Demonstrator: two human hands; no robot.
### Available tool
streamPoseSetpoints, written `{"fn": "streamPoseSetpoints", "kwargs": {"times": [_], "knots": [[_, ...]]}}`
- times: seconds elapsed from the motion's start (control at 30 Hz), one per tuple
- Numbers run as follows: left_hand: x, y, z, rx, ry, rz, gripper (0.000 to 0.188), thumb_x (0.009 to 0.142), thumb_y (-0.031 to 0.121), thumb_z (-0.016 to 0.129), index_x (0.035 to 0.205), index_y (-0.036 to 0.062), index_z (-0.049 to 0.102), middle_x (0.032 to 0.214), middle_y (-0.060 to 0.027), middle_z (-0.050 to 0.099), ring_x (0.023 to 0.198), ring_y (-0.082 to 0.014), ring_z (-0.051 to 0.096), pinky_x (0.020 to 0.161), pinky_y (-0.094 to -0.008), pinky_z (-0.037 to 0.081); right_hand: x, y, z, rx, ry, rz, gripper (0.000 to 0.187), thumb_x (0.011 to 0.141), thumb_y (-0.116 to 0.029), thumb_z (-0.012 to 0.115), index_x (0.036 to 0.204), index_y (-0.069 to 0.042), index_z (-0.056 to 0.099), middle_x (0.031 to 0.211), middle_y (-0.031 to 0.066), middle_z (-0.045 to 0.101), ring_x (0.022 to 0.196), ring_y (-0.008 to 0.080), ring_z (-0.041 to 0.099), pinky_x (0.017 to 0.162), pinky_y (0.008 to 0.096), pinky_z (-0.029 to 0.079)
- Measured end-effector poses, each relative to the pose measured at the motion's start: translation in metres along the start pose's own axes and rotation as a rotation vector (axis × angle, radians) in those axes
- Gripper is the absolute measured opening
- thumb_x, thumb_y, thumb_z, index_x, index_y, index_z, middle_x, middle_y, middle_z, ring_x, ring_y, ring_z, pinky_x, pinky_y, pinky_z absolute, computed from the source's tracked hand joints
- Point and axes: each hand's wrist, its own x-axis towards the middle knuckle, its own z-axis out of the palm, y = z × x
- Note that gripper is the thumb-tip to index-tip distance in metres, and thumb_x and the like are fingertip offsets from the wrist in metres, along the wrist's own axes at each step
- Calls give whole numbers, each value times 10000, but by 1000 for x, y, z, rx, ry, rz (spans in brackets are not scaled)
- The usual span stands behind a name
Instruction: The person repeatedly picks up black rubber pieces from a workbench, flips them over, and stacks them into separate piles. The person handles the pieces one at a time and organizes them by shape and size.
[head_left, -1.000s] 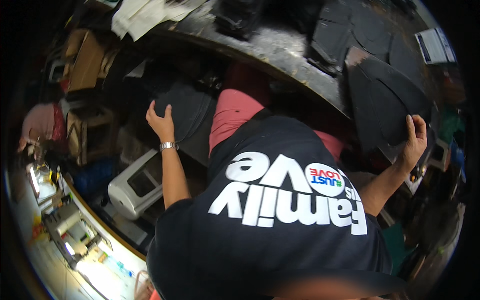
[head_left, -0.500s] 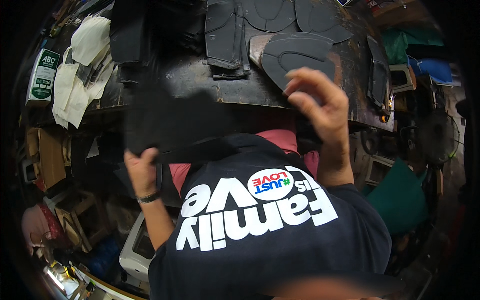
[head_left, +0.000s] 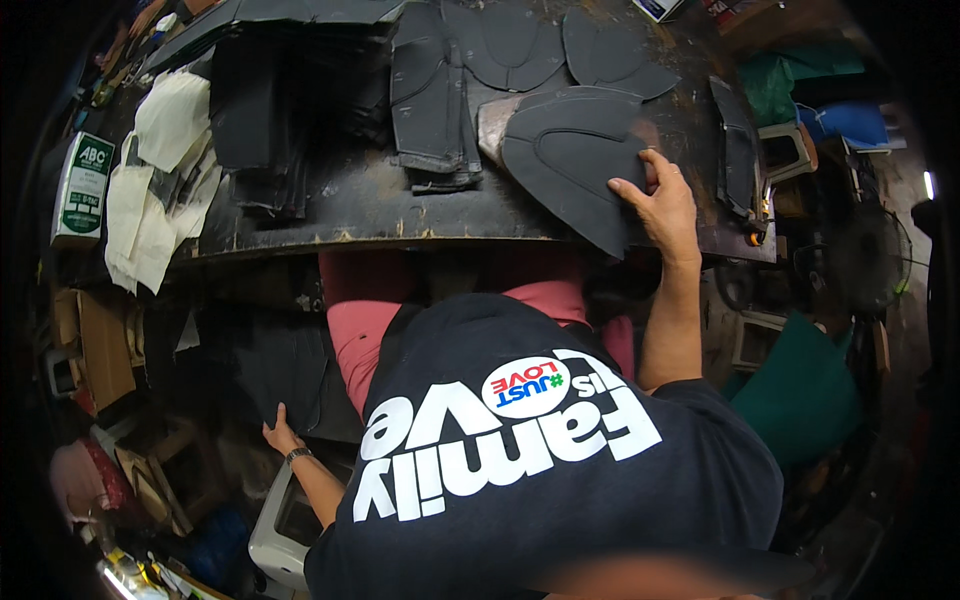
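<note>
At the right front of the workbench, my right hand (head_left: pixel 664 212) grips the edge of a rounded black panel (head_left: pixel 575 150) with a curved raised line. My thumb lies on top of it, and its pointed end hangs past the bench edge. A patchy brown-grey piece (head_left: pixel 494 128) shows from under its left side. Low on the left, below the bench top, my left hand (head_left: pixel 284 434) holds the near edge of a dark flat panel (head_left: pixel 275 375), thumb on top and other fingers mostly hidden. That panel lies over other dark pieces.
Stacks of black panels (head_left: pixel 430 110) cover much of the dark workbench (head_left: pixel 340 225). Cream sheets (head_left: pixel 170 130) and a green-and-white can (head_left: pixel 82 190) stand at its left. A narrow dark bundle (head_left: pixel 735 150) lies at its right end. A grey-white plastic stool (head_left: pixel 280 530) is beside my left arm.
My left hand has gone down and left with the dark panel, away from my lap. My right hand, raised and apart before, has come down onto the rounded panel, which now sits nearer the edge.
</note>
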Motion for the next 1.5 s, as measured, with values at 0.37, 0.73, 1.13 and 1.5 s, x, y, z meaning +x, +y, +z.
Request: {"fn": "streamPoseSetpoints", "kwargs": {"times": [0.37,0.73,1.13,1.5], "knots": [[-178,197,62,-234,-133,1380,405,907,5,668,1307,42,616,1358,-139,543,1250,-276,546,1030,-373,449,12,6,-8,-23,-139,-40,787,714,-392,868,1333,-15,560,1154,208,615,1073,379,619,933,443,483],[-295,316,142,-480,-456,1859,270,894,-20,689,1156,44,704,1191,-100,646,1092,-230,635,943,-330,512,27,25,-24,1003,-119,-56,211,821,9,756,979,-56,633,896,-50,597,826,34,553,739,204,455],[-273,311,171,-574,-815,1375,183,962,-11,623,1134,-3,687,1092,-47,673,1030,-129,634,932,-266,499,155,148,-99,489,-195,-62,130,923,-216,744,936,-92,707,868,-84,615,841,26,549,798,193,440],[-278,312,167,-473,-823,1388,145,968,11,629,1093,-9,700,1037,-35,675,961,-110,625,870,-246,492,136,140,-7,61,226,-218,269,833,-207,778,1017,-21,720,973,133,677,882,236,660,798,340,527]]}}
